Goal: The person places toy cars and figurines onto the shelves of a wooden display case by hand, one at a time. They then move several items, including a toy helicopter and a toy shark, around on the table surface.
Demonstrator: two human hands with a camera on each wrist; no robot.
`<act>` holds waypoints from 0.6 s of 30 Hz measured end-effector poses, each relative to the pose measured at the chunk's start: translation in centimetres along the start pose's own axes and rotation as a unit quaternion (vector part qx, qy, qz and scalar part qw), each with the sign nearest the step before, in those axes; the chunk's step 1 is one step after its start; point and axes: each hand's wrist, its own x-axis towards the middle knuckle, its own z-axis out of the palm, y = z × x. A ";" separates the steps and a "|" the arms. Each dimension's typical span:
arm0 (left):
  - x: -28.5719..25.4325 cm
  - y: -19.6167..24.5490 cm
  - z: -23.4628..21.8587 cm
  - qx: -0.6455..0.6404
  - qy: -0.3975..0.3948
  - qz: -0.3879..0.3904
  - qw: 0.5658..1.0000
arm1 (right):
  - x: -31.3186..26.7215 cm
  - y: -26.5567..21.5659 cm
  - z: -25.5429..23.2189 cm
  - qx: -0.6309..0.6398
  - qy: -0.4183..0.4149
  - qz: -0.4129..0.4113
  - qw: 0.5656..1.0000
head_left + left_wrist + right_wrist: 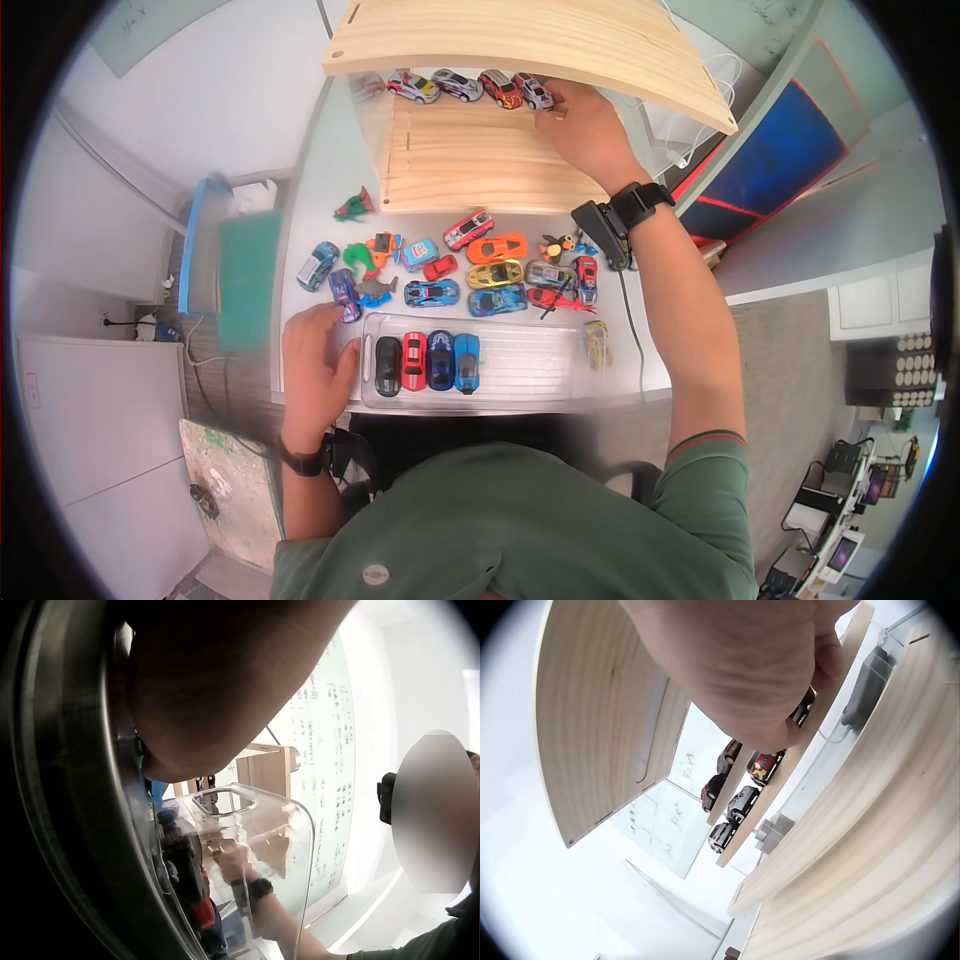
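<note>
My right hand (590, 130) reaches under the top board of a wooden shelf (480, 165). Its thumb and fingers pinch a white-and-dark toy car (533, 92) at the right end of a row. Beside that car stand a red-and-yellow toy car (499, 90), a silver one (457, 85) and a white-and-yellow one (412, 87). In the right wrist view the hand (742, 667) hides most of the held car. Relaxed, my left hand (315, 370) rests at the left end of a clear plastic tray (530, 350), fingertips beside a dark blue toy car (343, 293).
Inside the tray, black (388, 366), red (413, 360) and blue toy cars stand side by side. Between tray and shelf lie many toys, including an orange car (497, 248), a grey shark (376, 291) and a red helicopter (556, 299). A cable hangs from the right wrist camera (603, 232).
</note>
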 end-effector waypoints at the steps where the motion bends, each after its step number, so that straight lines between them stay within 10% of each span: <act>1: 0.0 0.0 0.0 -0.002 -0.001 -0.001 1.000 | 0.0 0.1 0.0 0.000 0.000 0.000 1.000; 18: 0.0 0.0 0.0 0.000 -0.002 0.001 1.000 | 0.2 -0.2 0.2 0.019 -0.007 0.007 1.000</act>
